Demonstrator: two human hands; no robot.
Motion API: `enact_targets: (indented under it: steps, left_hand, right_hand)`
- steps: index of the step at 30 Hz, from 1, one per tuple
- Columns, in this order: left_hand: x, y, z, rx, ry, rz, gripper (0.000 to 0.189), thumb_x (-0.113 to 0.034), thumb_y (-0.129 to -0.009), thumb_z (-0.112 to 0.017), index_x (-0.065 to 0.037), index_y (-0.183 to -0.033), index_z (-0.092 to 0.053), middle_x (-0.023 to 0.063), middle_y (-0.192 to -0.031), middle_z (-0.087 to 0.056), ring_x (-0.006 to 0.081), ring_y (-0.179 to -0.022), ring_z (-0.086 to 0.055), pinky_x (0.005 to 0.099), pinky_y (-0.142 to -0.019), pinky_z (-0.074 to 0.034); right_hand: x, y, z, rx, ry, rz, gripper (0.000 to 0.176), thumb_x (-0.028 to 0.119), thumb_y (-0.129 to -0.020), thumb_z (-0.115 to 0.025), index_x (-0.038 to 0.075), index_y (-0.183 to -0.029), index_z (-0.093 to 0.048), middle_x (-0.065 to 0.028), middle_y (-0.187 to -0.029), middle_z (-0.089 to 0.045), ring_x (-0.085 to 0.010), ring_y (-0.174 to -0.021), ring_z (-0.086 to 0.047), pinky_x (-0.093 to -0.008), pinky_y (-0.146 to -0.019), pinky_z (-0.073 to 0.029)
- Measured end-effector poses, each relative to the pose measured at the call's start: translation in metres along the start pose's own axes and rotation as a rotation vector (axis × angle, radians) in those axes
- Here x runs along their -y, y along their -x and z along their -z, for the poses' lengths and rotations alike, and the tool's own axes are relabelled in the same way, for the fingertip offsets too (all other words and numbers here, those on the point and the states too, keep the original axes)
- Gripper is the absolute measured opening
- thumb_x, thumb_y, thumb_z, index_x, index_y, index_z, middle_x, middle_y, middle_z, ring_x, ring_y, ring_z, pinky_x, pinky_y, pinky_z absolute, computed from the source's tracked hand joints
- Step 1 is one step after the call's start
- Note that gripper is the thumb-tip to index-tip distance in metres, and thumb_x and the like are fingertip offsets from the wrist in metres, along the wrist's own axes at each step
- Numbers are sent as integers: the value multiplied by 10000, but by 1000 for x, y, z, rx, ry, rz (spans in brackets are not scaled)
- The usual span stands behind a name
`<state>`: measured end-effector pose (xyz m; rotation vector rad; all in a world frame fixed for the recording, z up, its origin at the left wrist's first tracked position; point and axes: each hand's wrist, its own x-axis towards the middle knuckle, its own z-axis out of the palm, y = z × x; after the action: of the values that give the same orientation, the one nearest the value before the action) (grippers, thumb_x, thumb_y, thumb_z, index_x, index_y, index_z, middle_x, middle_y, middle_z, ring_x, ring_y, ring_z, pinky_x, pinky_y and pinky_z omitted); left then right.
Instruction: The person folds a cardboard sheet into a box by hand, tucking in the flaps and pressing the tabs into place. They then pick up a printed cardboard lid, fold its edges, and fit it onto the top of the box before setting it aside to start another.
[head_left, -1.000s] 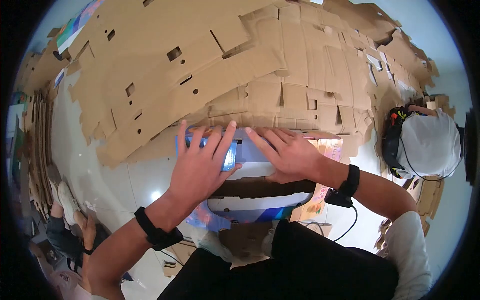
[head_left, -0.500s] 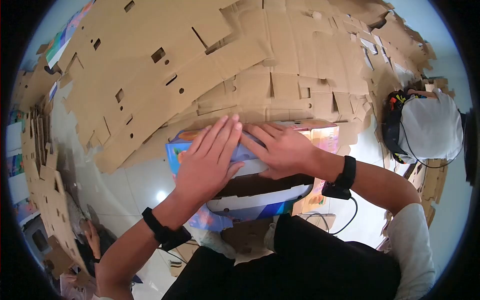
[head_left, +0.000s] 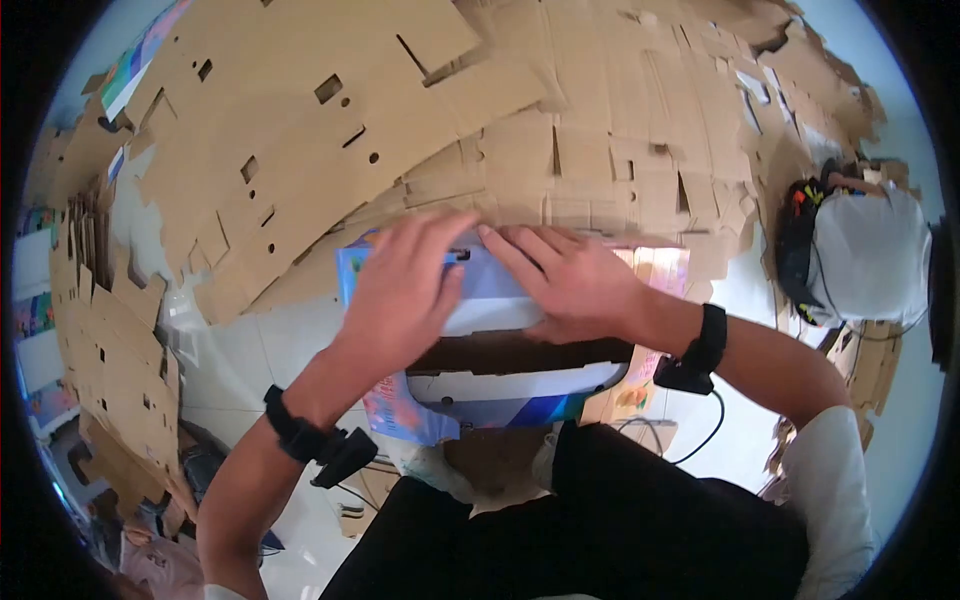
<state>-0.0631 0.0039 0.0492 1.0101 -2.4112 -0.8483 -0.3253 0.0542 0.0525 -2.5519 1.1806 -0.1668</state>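
Note:
A printed cardboard box in blue, purple and orange stands in front of my legs, with a wide opening along its near side. My left hand is over the box's far left part, its fingers stretched toward the far edge and somewhat blurred. Beside it, my right hand lies on the purple panel with fingers extended and spread. The fingertips of both hands come close together near the far edge. Below the dark opening shows a white and blue near panel.
Flat brown cardboard sheets with cut-outs spread beyond the box. More cardboard pieces stand at the left. A person in a light shirt is at the right; another person's pink clothing shows lower left. Tiled floor lies between.
My left hand has shifted slightly left and its fingers have tilted, uncovering a small slot in the panel. My right hand stays on the box. The view has shifted a little.

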Motion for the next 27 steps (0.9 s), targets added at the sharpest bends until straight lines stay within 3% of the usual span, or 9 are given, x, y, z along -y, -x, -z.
enact_targets:
  steps: [1, 4, 8, 14, 20, 23, 26, 27]
  left_hand:
    - [0, 6, 7, -46, -58, 15, 500, -279, -995, -724, -40, -1413, -588, 174, -1364, -638, 408, -1274, -579, 512, -1177, -386]
    - [22, 19, 19, 59, -231, 51, 463, -277, -983, -751, -51, -1366, -622, 157, -1345, -636, 398, -1256, -575, 520, -1191, -354]
    - [20, 18, 19, -5, -21, 158, 417, -312, -978, -775, -84, -1306, -655, 104, -1229, -676, 345, -1232, -587, 479, -1165, -359]
    - [24, 0, 27, 139, 214, 411, 500, -333, -944, -836, -92, -1335, -637, 84, -1256, -729, 293, -1288, -608, 430, -1126, -435]
    - [9, -15, 6, 159, -46, 433, 499, -406, -946, -820, -112, -1318, -665, 67, -1224, -752, 260, -1286, -616, 465, -1201, -308]
    - [16, -8, 5, 111, 18, 362, 454, -402, -980, -783, -121, -1323, -685, 57, -1219, -755, 260, -1290, -600, 493, -1222, -221]
    - [31, 3, 5, 98, -91, 177, 372, -329, -1025, -750, -99, -1314, -706, 60, -1176, -750, 226, -1135, -663, 438, -1098, -402]
    - [31, 2, 13, 176, 90, 265, 342, -302, -1036, -739, -93, -1305, -713, 64, -1166, -744, 206, -1068, -673, 404, -1019, -443]
  right_hand:
    - [1, 0, 2, 30, -9, -22, 1199, 376, -673, -939, -28, -1641, -358, -213, -1389, -593, -396, -1178, -683, -439, -955, -613]
    - [-2, 1, -4, 9, 18, -6, 1243, 377, -680, -936, -2, -1680, -304, -201, -1408, -581, -389, -1206, -671, -429, -964, -610]
    - [-2, 3, -4, 42, 23, -21, 1227, 397, -692, -933, 13, -1678, -311, -195, -1417, -573, -383, -1226, -663, -431, -972, -607]
    - [-3, -1, -5, 53, 26, -17, 1213, 412, -690, -933, 25, -1669, -331, -191, -1407, -581, -380, -1227, -666, -431, -995, -599]
    - [-2, -3, -7, 47, 25, -21, 1211, 386, -664, -945, 24, -1658, -357, -184, -1399, -585, -374, -1223, -668, -429, -1011, -595]
    - [-1, -5, -2, 33, 32, -11, 1209, 377, -659, -947, 21, -1655, -362, -182, -1399, -585, -372, -1221, -668, -429, -1014, -595]
    - [1, -1, -4, 38, 31, -19, 1220, 378, -658, -948, 20, -1660, -351, -179, -1407, -582, -372, -1223, -666, -429, -1020, -593]
    - [1, 0, -4, 50, 27, -27, 1226, 380, -657, -949, 21, -1662, -347, -179, -1410, -581, -372, -1224, -666, -429, -1021, -593]
